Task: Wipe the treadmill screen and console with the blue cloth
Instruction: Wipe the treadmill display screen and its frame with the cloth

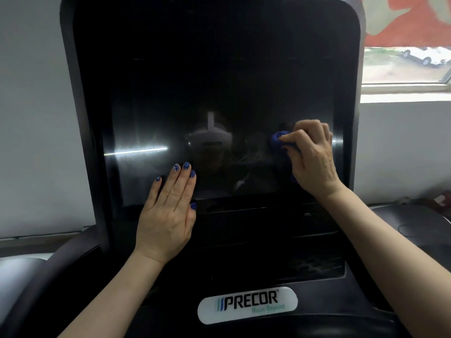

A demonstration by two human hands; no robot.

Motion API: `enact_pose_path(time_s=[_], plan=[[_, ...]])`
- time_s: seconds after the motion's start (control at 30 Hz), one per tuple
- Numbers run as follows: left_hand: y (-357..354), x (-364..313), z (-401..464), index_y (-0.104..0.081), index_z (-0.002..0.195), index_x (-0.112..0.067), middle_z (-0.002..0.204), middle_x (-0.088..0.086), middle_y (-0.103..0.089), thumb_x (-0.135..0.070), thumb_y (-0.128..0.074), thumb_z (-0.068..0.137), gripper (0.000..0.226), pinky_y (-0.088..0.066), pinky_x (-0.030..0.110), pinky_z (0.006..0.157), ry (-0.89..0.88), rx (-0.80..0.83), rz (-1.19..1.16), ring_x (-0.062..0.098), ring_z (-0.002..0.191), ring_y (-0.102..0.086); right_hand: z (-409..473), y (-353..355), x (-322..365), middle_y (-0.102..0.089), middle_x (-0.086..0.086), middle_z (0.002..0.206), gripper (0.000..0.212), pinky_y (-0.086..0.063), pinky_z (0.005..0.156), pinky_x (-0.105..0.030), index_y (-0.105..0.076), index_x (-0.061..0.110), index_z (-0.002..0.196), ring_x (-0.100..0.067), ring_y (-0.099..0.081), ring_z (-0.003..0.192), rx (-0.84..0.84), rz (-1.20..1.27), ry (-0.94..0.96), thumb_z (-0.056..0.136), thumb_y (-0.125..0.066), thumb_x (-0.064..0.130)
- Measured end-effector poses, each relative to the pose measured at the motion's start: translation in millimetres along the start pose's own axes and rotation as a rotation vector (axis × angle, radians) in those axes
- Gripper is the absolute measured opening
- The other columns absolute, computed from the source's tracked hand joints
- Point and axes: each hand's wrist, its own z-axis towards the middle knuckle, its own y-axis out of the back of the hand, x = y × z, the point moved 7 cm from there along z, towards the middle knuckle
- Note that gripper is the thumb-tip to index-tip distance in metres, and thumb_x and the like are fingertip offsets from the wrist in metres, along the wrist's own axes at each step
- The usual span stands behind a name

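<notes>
The right hand (314, 154) has its fingers curled tight round the bunched cloth (278, 139), pressing it on the screen (219, 93) at lower right to rub. The left hand (168, 215) lies flat and empty (steadying, likely) at the lower edge. Most cloth is hidden; the console (317, 264) is dark.

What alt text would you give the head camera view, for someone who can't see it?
A person's right hand presses a bunched blue cloth against the lower right of a dark treadmill screen, while the left hand rests flat and open on the screen's lower edge. A white Precor badge sits on the console below; a window shows at right.
</notes>
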Motion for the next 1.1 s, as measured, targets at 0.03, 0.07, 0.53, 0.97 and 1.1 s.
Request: enact_pose_path(time_s=[0.03, 0.07, 0.53, 0.97, 1.1], plan=[[0.1, -0.3, 0.2, -0.031, 0.153, -0.002, 0.163, 0.013, -0.025, -0.022, -0.036, 0.101, 0.056, -0.016, 0.046, 0.124, -0.002, 0.0, 0.001, 0.026, 0.151, -0.023, -1.6, -0.3, -1.2, -0.055, -0.016, 0.106, 0.013, -0.039, 0.087, -0.044, -0.062, 0.014, 0.102, -0.034, -0.049, 0.098, -0.008, 0.0, -0.015, 0.09, -0.059, 0.011], [0.5, -0.6, 0.3, -0.031, 0.153, -0.002, 0.163, 0.013, -0.026, -0.022, -0.036, 0.101, 0.056, -0.016, 0.046, 0.124, -0.005, 0.0, -0.001, 0.026, 0.151, -0.023, -6.2, -0.6, -2.3, -0.055, -0.016, 0.107, 0.013, -0.038, 0.088, -0.042, -0.062, 0.014, 0.102, -0.033, -0.049, 0.098, -0.008, -0.004, -0.018, 0.09, -0.059, 0.011], [1.2, -6.4, 7.6, -0.03, 0.153, -0.002, 0.163, 0.013, -0.024, -0.021, -0.035, 0.101, 0.056, -0.012, 0.045, 0.125, -0.023, 0.009, -0.01, 0.026, 0.151, -0.022, -32.4, 19.8, -26.3, -0.053, -0.016, 0.106, 0.012, -0.038, 0.088, -0.041, -0.062, 0.016, 0.102, -0.033, -0.047, 0.097, 0.02, -0.04, 0.012, 0.092, -0.055, 0.013], [1.0, -7.7, 7.1, -0.029, 0.153, -0.001, 0.162, 0.015, -0.027, -0.022, -0.033, 0.102, 0.056, -0.011, 0.045, 0.125, -0.026, -0.008, -0.012, 0.026, 0.152, -0.021, -34.9, 24.3, -43.0, -0.045, -0.012, 0.113, 0.013, -0.043, 0.085, -0.049, -0.06, 0.012, 0.103, -0.032, -0.044, 0.1, -0.037, -0.082, -0.051, 0.092, -0.052, 0.01], [0.5, -7.9, 7.2, -0.029, 0.153, 0.0, 0.162, 0.015, -0.026, -0.022, -0.033, 0.102, 0.056, -0.013, 0.046, 0.125, -0.029, -0.015, -0.015, 0.026, 0.152, -0.02, -60.3, 22.9, -36.0, -0.047, -0.011, 0.112, 0.014, -0.042, 0.085, -0.048, -0.059, 0.014, 0.103, -0.031, -0.044, 0.099, -0.044, -0.074, -0.081, 0.092, -0.052, 0.011]])
